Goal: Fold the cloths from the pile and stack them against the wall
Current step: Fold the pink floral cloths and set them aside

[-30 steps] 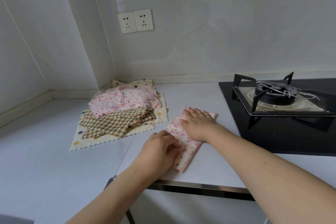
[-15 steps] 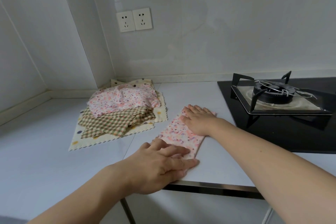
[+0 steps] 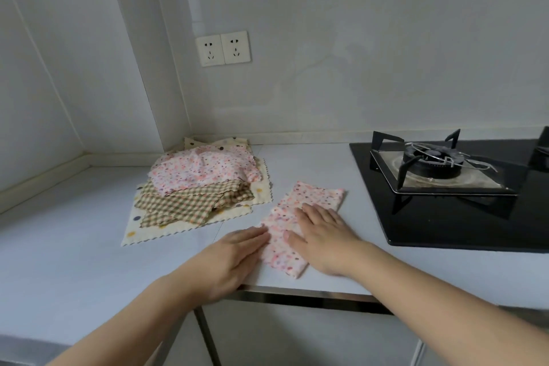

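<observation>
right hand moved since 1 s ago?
Yes. The right hand has slid back along the pink floral cloth, toward the counter's front edge and away from the wall, uncovering the cloth's far end.

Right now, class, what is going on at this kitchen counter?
A person is folding cloths on the counter. Both hands lie flat: the right hand presses on a pink floral cloth folded into a long strip, and the left hand rests at its left edge. Beside it, the pile of unfolded cloths waits in the corner. No folded stack is visible against the wall yet. A gas stove sits to the right.
</observation>
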Motion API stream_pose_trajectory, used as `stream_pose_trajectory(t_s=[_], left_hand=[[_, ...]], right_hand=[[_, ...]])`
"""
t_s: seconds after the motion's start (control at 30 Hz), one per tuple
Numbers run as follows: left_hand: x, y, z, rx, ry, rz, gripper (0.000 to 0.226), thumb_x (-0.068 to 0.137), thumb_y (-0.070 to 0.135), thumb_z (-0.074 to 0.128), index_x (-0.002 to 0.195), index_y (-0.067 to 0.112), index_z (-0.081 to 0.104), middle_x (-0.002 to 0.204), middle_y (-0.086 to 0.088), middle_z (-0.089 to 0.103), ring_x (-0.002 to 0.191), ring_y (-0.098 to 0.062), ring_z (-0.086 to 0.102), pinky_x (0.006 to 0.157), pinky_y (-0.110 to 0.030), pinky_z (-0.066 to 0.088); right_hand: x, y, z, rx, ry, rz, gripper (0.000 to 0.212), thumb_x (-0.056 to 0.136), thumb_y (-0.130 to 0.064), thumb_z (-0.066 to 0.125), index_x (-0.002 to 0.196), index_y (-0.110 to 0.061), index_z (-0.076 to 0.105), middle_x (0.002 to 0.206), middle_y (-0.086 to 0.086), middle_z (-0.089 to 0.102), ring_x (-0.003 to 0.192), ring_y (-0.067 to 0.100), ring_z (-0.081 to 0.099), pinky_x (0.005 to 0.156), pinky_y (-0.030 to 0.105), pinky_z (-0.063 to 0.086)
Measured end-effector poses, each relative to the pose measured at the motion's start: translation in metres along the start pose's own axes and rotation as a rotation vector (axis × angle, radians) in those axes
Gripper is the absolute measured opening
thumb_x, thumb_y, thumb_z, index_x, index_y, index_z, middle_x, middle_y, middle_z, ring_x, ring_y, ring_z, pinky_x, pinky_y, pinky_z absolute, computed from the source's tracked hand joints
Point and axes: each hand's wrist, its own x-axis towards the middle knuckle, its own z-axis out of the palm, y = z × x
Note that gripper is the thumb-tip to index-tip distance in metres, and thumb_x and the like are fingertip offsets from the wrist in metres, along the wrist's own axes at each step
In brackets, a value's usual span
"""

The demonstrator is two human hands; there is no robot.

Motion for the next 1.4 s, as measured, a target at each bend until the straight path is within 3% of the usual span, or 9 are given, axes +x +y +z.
stream_pose_trajectory(t_s=[0.1,0.2,0.37,0.53,0.77,0.9,1.03,1.17,1.4], left_hand=[[-0.007,0.000,0.002,0.026,-0.012,-0.028,0.052,0.102,0.044,0.031,0.153,0.033,0.024,0.158,0.021,0.017,0.144,0.005,0.011,0.114,-0.010,0.005],[-0.012,0.010,-0.003,0.069,-0.015,-0.038,0.059,0.099,0.051,0.038,0.152,0.029,0.027,0.154,0.017,0.025,0.138,-0.001,0.020,0.111,-0.013,0.012],[-0.029,0.018,-0.010,0.054,0.011,-0.014,0.073,0.081,0.057,0.060,0.145,0.029,0.040,0.136,0.016,0.039,0.122,-0.002,0.033,0.104,-0.017,0.031],[-0.042,0.021,-0.007,0.071,0.129,-0.064,0.040,0.083,0.039,0.068,0.121,0.031,0.058,0.118,0.018,0.051,0.112,-0.002,0.046,0.093,-0.016,0.040],[-0.043,0.031,-0.007,0.014,0.204,0.015,0.017,0.093,0.041,0.058,0.104,0.032,0.066,0.108,0.020,0.061,0.102,0.001,0.050,0.085,-0.021,0.045],[-0.024,0.037,-0.022,-0.275,0.220,-0.157,0.014,0.097,0.036,0.054,0.101,0.029,0.066,0.101,0.019,0.065,0.094,0.001,0.059,0.084,-0.021,0.047],[0.018,0.036,-0.034,-0.493,0.295,-0.266,0.022,0.099,0.025,0.053,0.077,0.029,0.057,0.070,0.016,0.062,0.069,-0.007,0.056,0.071,-0.029,0.045],[0.073,0.029,-0.034,-0.330,0.355,-0.309,0.029,0.098,0.024,0.051,0.069,0.021,0.049,0.060,0.009,0.050,0.057,-0.010,0.044,0.049,-0.022,0.031],[0.139,0.002,0.000,-0.122,0.272,-0.495,0.024,0.093,0.020,0.047,0.069,0.020,0.044,0.068,0.005,0.051,0.072,-0.023,0.053,0.055,-0.029,0.030]], right_hand=[[-0.002,0.000,-0.003,0.028,0.030,-0.025,0.072,0.100,-0.058,0.013,0.155,-0.016,-0.002,0.163,0.006,-0.009,0.149,0.024,-0.008,0.121,0.041,-0.004],[-0.022,-0.010,-0.004,-0.025,0.279,-0.201,0.055,0.099,-0.048,0.034,0.141,-0.013,0.035,0.146,0.007,0.030,0.135,0.026,0.028,0.114,0.040,0.023],[-0.067,-0.010,0.007,-0.114,0.262,-0.450,0.064,0.076,-0.074,0.041,0.110,-0.021,0.047,0.116,-0.005,0.044,0.107,0.013,0.039,0.095,0.030,0.037],[-0.081,-0.004,0.009,-0.062,0.350,-0.531,0.026,0.087,-0.039,0.064,0.096,-0.017,0.053,0.103,-0.001,0.053,0.096,0.018,0.050,0.079,0.030,0.042],[-0.089,-0.006,-0.023,0.279,0.178,-0.304,0.015,0.093,-0.034,0.059,0.084,-0.026,0.051,0.073,-0.012,0.050,0.064,0.005,0.044,0.061,0.024,0.036],[-0.072,0.002,-0.038,0.459,0.184,-0.214,0.011,0.089,-0.031,0.065,0.085,-0.023,0.059,0.073,-0.009,0.054,0.064,0.008,0.046,0.063,0.025,0.039],[-0.038,0.013,-0.054,0.571,0.250,-0.092,0.014,0.087,-0.021,0.064,0.076,-0.018,0.057,0.064,-0.006,0.050,0.057,0.011,0.044,0.058,0.026,0.037],[0.002,0.028,-0.066,0.498,0.284,0.003,0.011,0.088,-0.019,0.061,0.079,-0.014,0.057,0.071,-0.007,0.049,0.061,0.009,0.043,0.053,0.024,0.031],[0.062,0.051,-0.045,0.428,0.220,0.147,0.014,0.086,-0.018,0.058,0.073,-0.018,0.050,0.096,0.003,0.061,0.087,0.022,0.057,0.064,0.026,0.039]])
